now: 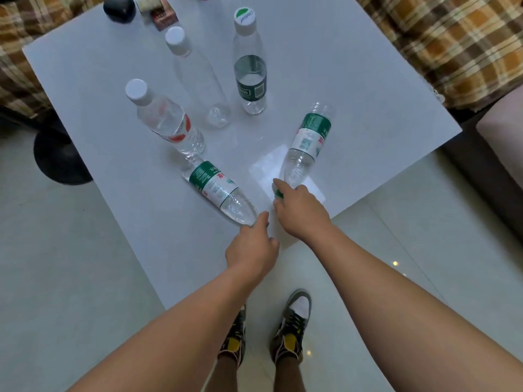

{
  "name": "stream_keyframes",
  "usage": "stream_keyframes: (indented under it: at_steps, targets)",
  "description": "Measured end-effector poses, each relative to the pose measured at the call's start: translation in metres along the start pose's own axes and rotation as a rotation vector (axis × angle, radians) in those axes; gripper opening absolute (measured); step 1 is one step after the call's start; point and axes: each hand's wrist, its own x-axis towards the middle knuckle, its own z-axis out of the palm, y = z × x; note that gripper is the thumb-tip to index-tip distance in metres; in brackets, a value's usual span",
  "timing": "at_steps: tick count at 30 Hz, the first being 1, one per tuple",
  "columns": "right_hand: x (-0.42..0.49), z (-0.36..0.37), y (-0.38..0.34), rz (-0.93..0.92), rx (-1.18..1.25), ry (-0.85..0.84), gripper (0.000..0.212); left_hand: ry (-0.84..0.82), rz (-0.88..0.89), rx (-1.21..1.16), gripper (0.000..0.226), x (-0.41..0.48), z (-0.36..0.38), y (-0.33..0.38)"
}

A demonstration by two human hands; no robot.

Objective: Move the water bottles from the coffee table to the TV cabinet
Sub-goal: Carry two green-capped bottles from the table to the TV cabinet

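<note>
On the white coffee table [353, 89] five water bottles stand grouped. Your right hand [301, 212] closes its fingers around the green cap end of the right green-labelled bottle [307, 142], which tilts away from you. Your left hand [252, 250] has fingertips curled onto the neck of the left green-labelled bottle [216, 188]; its cap is hidden. Behind them stand a red-labelled bottle [167, 120], a clear unlabelled bottle [198, 77] and a dark-labelled bottle [250, 66], well apart from both hands.
</note>
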Motion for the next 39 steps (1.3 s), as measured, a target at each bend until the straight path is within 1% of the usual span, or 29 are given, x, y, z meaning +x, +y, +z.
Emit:
stream_keyframes:
  at_steps: [4, 8, 13, 17, 20, 22, 25, 27, 31, 33, 37, 39]
  targets:
    - [-0.004, 0.011, -0.007, -0.006, 0.035, 0.05, 0.04, 0.004, -0.055, -0.07, 0.059, -0.009, 0.005, -0.005]
    - [-0.034, 0.006, -0.009, 0.012, 0.061, 0.234, 0.032, 0.003, -0.075, -0.02, 0.052, -0.031, -0.004, -0.021]
    - [-0.084, -0.025, -0.02, -0.031, 0.054, 0.373, 0.028, 0.055, -0.039, 0.035, 0.047, -0.075, -0.036, -0.034]
    - [-0.108, -0.067, -0.026, -0.064, 0.086, 0.44, 0.03, 0.16, 0.007, 0.067, 0.04, -0.097, -0.079, -0.028]
    - [-0.122, -0.094, -0.026, -0.069, 0.114, 0.462, 0.026, 0.258, 0.079, 0.082, 0.026, -0.102, -0.118, -0.026]
    - [-0.132, -0.108, -0.025, -0.051, 0.113, 0.444, 0.027, 0.28, 0.148, 0.109, 0.021, -0.099, -0.144, -0.026]
    - [-0.152, -0.122, -0.024, -0.011, 0.105, 0.442, 0.027, 0.252, 0.235, 0.171, 0.02, -0.101, -0.173, -0.02]
    - [-0.168, -0.131, -0.026, 0.015, 0.097, 0.452, 0.03, 0.241, 0.288, 0.215, 0.023, -0.113, -0.184, -0.01]
    - [-0.205, -0.151, -0.036, 0.052, 0.107, 0.503, 0.037, 0.298, 0.376, 0.236, 0.026, -0.152, -0.207, 0.013]
    - [-0.227, -0.164, -0.042, 0.054, 0.123, 0.531, 0.039, 0.313, 0.393, 0.175, 0.025, -0.177, -0.221, 0.025]
    - [-0.277, -0.2, -0.051, 0.026, 0.171, 0.618, 0.04, 0.319, 0.424, -0.162, 0.021, -0.231, -0.252, 0.044]
    - [-0.304, -0.217, -0.056, -0.009, 0.173, 0.671, 0.037, 0.353, 0.478, -0.24, 0.018, -0.257, -0.269, 0.053]
